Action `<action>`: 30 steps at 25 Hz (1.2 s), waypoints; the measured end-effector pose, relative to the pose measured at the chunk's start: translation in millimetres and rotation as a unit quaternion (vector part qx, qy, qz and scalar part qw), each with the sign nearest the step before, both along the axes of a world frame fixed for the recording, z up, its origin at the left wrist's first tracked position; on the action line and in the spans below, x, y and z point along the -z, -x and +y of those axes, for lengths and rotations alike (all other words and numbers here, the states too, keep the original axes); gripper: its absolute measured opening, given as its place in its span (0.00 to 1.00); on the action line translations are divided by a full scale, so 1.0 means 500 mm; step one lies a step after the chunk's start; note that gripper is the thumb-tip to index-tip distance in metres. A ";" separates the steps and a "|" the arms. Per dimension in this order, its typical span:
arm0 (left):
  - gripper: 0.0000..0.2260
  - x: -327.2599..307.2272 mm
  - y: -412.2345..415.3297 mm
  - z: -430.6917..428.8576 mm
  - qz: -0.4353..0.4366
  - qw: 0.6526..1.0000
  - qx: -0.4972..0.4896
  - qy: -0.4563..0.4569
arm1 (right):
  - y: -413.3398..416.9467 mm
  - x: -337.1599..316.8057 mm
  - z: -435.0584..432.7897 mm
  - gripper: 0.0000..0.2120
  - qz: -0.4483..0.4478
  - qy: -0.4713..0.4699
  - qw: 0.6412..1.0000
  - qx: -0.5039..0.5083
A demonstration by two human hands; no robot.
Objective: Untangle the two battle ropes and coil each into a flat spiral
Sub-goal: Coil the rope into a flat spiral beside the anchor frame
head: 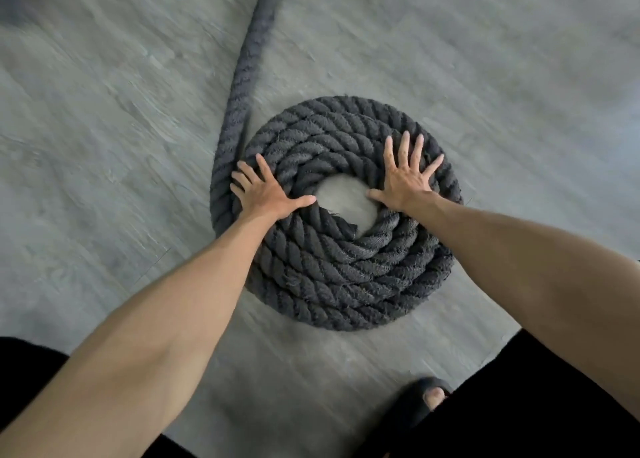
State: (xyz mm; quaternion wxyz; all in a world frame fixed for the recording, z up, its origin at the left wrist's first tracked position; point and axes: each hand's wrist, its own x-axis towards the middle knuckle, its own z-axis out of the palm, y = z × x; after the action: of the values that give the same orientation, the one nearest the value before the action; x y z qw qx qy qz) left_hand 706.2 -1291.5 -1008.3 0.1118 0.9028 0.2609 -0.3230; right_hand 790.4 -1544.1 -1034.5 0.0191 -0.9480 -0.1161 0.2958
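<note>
Floor (pixel 104 146): grey, wood-grain finish, on which everything listed is laid. Battle rope (pixel 346 284): one only in view, thick, dark, three-strand twist, wound into a flat spiral of several turns lying in the middle of the floor directly ahead of the person; a small patch of bare floor is left at the centre; the second rope is not seen. Free run (pixel 249 59): the uncoiled remainder, carried from the left edge of the spiral away to the top of the view, its far end out of sight, so the coiling is judged unfinished. Handling: the rope is judged heavy, dense and rough-surfaced, pliant enough to be bent round but not to be flicked; it is best pressed flat from above on the wound turns while the free run is taken close to where it joins the spiral and fed in turn by turn. Left hand (pixel 268 194): laid palm down on the left side of the spiral, fingers (pixel 261 166) spread apart and straight, thumb reaching the central gap, nothing clasped. Right hand (pixel 407 180): laid flat on the upper right turns, likewise splayed and pressing, not gripping. Sandal (pixel 415 405): black, open-toed, at the lower right. Inner end (pixel 346 223): frayed cut tip, lying at the centre gap
</note>
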 end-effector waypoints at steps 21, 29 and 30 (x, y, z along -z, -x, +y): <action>0.45 -0.012 -0.314 -0.055 -0.169 0.959 0.229 0.009 | -0.100 0.023 -0.022 0.43 -0.203 -0.077 0.971 0.101; 0.48 0.050 -0.431 0.012 -0.138 0.900 0.412 0.041 | 0.036 0.044 0.016 0.33 -0.228 -0.006 0.922 0.313; 0.47 0.065 -0.424 0.019 -0.167 0.892 0.418 0.041 | 0.035 0.051 0.019 0.33 -0.238 0.002 0.920 0.312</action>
State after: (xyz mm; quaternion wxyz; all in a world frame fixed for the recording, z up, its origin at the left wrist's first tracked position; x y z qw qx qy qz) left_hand 918.2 -1281.8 -1040.7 0.0454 0.9638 -0.1765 -0.1946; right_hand 772.7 -1534.7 -1060.2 0.0805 -0.9786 0.1850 0.0411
